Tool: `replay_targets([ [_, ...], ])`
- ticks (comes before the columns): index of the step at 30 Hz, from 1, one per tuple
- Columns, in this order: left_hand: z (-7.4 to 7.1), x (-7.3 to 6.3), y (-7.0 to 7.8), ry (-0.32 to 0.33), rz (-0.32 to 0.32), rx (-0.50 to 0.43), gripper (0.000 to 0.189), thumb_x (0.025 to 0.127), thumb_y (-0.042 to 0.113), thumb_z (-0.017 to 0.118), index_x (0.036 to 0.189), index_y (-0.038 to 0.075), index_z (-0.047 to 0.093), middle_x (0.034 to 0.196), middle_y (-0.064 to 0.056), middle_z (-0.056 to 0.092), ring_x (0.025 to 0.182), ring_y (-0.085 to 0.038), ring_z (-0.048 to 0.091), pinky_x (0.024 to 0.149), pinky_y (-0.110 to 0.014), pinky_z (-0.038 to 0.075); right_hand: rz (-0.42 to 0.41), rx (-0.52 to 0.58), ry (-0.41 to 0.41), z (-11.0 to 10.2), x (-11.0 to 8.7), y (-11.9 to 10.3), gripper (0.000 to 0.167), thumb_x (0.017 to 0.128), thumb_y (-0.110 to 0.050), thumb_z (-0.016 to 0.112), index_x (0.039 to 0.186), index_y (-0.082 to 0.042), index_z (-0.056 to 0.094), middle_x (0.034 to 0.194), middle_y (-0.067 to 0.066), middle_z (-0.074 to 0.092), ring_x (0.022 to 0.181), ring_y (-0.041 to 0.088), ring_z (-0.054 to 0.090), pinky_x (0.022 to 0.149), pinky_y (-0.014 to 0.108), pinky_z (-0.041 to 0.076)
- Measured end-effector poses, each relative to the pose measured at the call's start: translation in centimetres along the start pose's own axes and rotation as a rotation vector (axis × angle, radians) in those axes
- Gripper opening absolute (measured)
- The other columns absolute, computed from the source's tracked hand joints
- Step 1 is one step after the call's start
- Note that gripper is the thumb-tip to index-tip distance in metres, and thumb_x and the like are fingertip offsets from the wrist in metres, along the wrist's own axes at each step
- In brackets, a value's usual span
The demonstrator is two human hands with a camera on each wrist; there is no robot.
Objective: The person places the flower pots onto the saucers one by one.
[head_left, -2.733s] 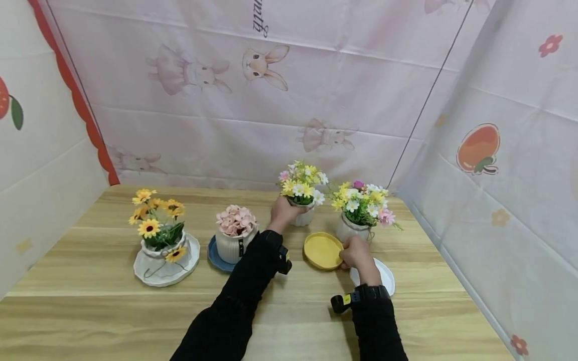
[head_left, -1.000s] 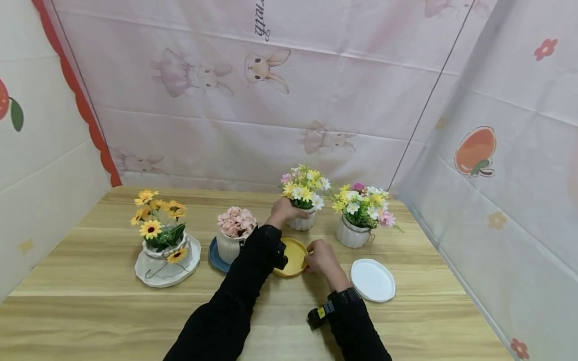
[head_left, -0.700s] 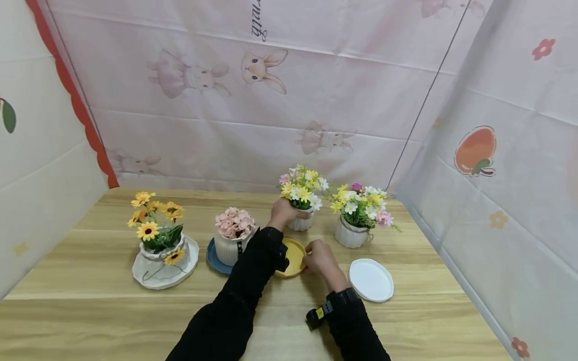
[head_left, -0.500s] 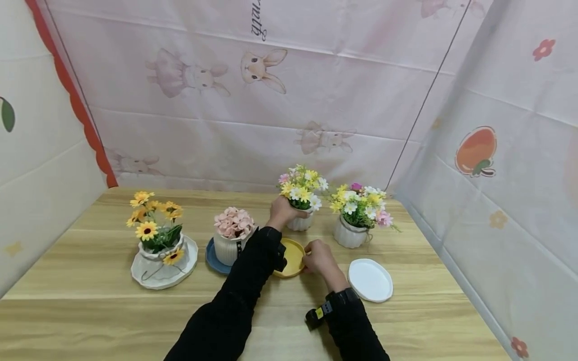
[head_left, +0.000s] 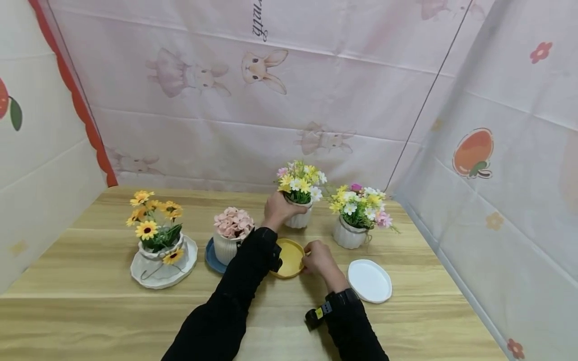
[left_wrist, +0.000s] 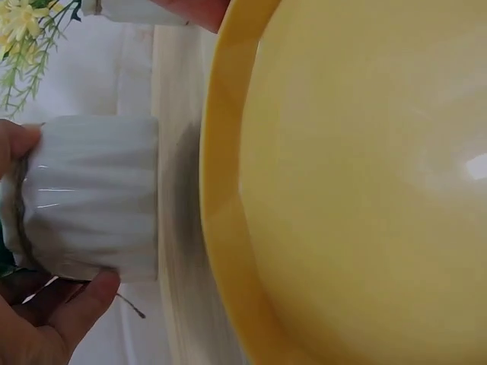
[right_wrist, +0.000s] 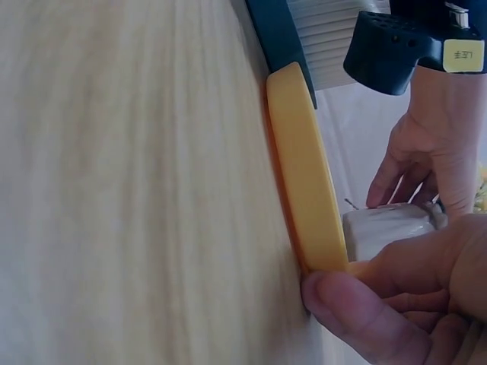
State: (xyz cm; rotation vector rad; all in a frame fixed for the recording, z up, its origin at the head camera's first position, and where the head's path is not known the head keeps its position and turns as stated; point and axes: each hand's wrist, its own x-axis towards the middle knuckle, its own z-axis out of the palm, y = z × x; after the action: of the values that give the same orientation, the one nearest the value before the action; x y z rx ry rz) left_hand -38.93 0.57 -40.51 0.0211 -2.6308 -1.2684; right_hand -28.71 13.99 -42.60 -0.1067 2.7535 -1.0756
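My left hand (head_left: 278, 210) holds a small white ribbed flowerpot (head_left: 300, 219) with yellow, white and pink artificial flowers. Thumb and fingers sit on opposite sides of the pot near its top, as the left wrist view shows. In front of it lies a yellow saucer (head_left: 291, 256), flat on the table. My right hand (head_left: 318, 258) pinches the saucer's right edge; in the right wrist view the thumb presses on the saucer's rim (right_wrist: 308, 167). My left wrist hides part of the saucer's left side. Whether the pot's base touches the table I cannot tell.
Right of the hands stand another flowerpot (head_left: 349, 234) with mixed flowers and a white saucer (head_left: 370, 281). Leftward, a pink-flowered pot (head_left: 224, 248) stands on a blue saucer (head_left: 212, 260), and a sunflower pot (head_left: 162, 250) on a white saucer (head_left: 155, 282). A cloth wall (head_left: 217, 155) closes the back.
My right hand has slid the yellow saucer left, off its place near the white saucer, to in front of the held flowerpot. Lately the left hand and flowerpot have shifted slightly up and left.
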Motion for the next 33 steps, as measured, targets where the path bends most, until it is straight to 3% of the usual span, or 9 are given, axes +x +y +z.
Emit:
replay_targets([
  [7, -0.4, -0.2, 0.3, 0.018, -0.014, -0.019, 0.080, 0.057, 0.049, 0.084, 0.118, 0.006, 0.055, 0.107, -0.011, 0.060, 0.096, -0.026, 0.057, 0.080, -0.037, 0.049, -0.002, 0.001, 0.002, 0.1, -0.1, 0.0, 0.030, 0.075, 0.008, 0.060, 0.105, 0.011, 0.063, 0.099, 0.024, 0.061, 0.055, 0.016, 0.062, 0.048, 0.024, 0.051],
  [15, -0.8, -1.7, 1.0, -0.009, -0.016, 0.053, 0.081, 0.057, 0.051, 0.083, 0.119, 0.007, 0.054, 0.106, -0.011, 0.059, 0.095, -0.025, 0.056, 0.080, -0.036, 0.048, -0.021, 0.035, -0.003, 0.1, -0.2, 0.2, 0.029, 0.076, 0.008, 0.059, 0.104, 0.012, 0.063, 0.097, 0.025, 0.061, 0.056, 0.017, 0.063, 0.049, 0.026, 0.052],
  [24, -1.5, -3.6, 1.4, -0.021, 0.030, 0.032, 0.085, 0.053, 0.050, 0.086, 0.117, 0.005, 0.055, 0.105, -0.012, 0.061, 0.090, -0.023, 0.059, 0.073, -0.033, 0.050, -0.038, 0.061, -0.014, -0.4, 0.1, 0.5, 0.019, 0.074, 0.006, 0.059, 0.091, 0.007, 0.068, 0.076, 0.011, 0.064, 0.054, 0.018, 0.062, 0.050, 0.027, 0.052],
  [29, -2.2, -4.7, 1.1, -0.035, 0.033, 0.023, 0.085, 0.050, 0.049, 0.087, 0.115, 0.004, 0.055, 0.101, -0.011, 0.062, 0.084, -0.022, 0.059, 0.069, -0.032, 0.050, 0.012, 0.121, -0.053, -0.4, 0.2, 0.6, 0.020, 0.077, 0.006, 0.060, 0.096, 0.010, 0.067, 0.080, 0.014, 0.063, 0.057, 0.020, 0.063, 0.053, 0.029, 0.053],
  [33, -2.7, -5.6, 1.1, -0.046, 0.074, 0.043, 0.089, 0.049, 0.050, 0.087, 0.118, 0.005, 0.054, 0.105, -0.011, 0.061, 0.089, -0.023, 0.059, 0.073, -0.033, 0.050, 0.061, 0.193, -0.078, -0.4, 0.2, 0.8, 0.024, 0.081, 0.005, 0.061, 0.104, 0.012, 0.064, 0.094, 0.021, 0.063, 0.064, 0.023, 0.064, 0.057, 0.032, 0.054],
])
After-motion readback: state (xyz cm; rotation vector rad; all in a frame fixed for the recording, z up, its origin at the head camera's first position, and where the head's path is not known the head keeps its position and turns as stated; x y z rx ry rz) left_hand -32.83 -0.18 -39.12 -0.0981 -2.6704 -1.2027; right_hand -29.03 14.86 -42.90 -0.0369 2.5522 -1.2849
